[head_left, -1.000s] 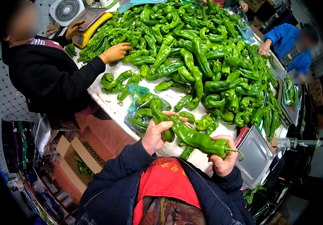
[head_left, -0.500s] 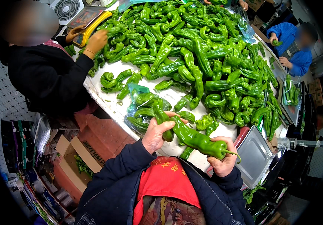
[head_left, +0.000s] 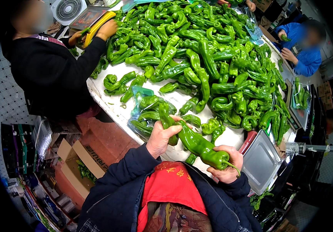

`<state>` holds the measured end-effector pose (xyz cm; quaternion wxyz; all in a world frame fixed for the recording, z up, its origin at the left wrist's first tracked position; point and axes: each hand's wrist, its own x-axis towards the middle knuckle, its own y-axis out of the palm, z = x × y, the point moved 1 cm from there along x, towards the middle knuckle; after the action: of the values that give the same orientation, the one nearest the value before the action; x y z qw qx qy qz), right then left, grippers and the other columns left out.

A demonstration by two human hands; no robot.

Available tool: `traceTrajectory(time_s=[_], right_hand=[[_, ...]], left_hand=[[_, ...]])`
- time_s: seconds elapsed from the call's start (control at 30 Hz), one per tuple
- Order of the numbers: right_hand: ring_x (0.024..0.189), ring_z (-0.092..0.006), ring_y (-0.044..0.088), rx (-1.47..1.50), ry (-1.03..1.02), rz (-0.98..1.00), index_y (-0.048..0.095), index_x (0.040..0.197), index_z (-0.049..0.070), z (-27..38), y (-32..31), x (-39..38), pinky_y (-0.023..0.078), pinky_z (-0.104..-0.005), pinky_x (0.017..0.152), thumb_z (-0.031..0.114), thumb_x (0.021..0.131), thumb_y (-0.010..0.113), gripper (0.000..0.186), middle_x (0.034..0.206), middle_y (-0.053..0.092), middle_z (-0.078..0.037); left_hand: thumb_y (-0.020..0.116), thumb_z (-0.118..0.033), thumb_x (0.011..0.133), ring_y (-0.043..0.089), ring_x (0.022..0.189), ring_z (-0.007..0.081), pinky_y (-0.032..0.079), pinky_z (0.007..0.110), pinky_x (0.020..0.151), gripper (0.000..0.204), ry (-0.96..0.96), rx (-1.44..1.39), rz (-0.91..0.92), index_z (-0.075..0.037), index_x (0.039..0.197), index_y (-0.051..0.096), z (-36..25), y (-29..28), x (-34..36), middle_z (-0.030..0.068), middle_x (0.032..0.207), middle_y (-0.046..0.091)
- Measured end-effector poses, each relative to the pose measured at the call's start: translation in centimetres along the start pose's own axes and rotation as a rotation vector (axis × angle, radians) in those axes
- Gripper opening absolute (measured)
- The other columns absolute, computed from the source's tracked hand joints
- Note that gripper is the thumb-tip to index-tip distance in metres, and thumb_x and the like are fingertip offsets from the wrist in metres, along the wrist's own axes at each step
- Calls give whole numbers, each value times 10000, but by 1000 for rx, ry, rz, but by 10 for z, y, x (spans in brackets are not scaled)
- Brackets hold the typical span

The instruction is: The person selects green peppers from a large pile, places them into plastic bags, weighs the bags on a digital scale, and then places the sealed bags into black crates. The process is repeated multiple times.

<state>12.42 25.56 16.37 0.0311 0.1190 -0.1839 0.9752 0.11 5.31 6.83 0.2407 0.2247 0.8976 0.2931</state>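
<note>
A long green pepper (head_left: 197, 144) stretches between my two hands over the near edge of the white table (head_left: 114, 106). My right hand (head_left: 230, 164) grips its stem end, the thin curved stem sticking out beside the fingers. My left hand (head_left: 162, 138) is closed with a second green pepper (head_left: 167, 119) in its grasp, and its thumb and fingers also meet the tip of the long one. Just beyond that hand lies a clear plastic bag (head_left: 137, 106) with several peppers inside. A big heap of green peppers (head_left: 213, 58) covers most of the table.
A scale with a metal tray (head_left: 262, 162) stands at the right of my hands. An open cardboard box (head_left: 82, 170) holding some peppers sits on the floor at left. One person (head_left: 54, 73) works at a yellow scale (head_left: 96, 29), another in blue (head_left: 304, 50) at far right.
The long pepper's stem end has dipped lower and nearer to me, turning with my right hand. At the left, the other person's hand has moved from the heap to the yellow scale.
</note>
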Motion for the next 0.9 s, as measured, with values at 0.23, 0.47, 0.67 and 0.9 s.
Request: traceTrajectory(time_s=[0.23,0.47,0.67,0.9], right_hand=[[725,-184,699,-10,20,17,579,1142,11,-12,2,-2,540,-281,659,184,695,889,571,850,707,-110],[919,-154,644,464,391,-85,530,1220,4,-35,9,-14,512,-270,815,36,732,765,542,1023,672,-101],[781,-155,625,626,395,-91,489,1285,-19,-49,15,-11,513,-264,685,45,780,687,547,993,650,-103],[753,-166,600,753,418,-156,423,1381,-3,-60,28,7,498,-281,617,31,808,616,606,1052,615,-105]], left_hand=[[630,-107,891,673,916,238,532,352,848,194,-17,-69,-150,-3,1051,594,4,-3,0,149,985,678],[596,-126,918,672,977,324,551,428,882,162,22,-261,-138,-18,1036,581,-4,-6,-1,186,1012,666],[632,-201,856,625,1117,340,514,469,981,452,82,-125,96,48,1227,560,-25,-12,-7,244,1156,644],[612,-74,823,635,1095,267,487,399,999,418,219,74,66,38,1225,581,-38,-19,-24,206,1187,654]])
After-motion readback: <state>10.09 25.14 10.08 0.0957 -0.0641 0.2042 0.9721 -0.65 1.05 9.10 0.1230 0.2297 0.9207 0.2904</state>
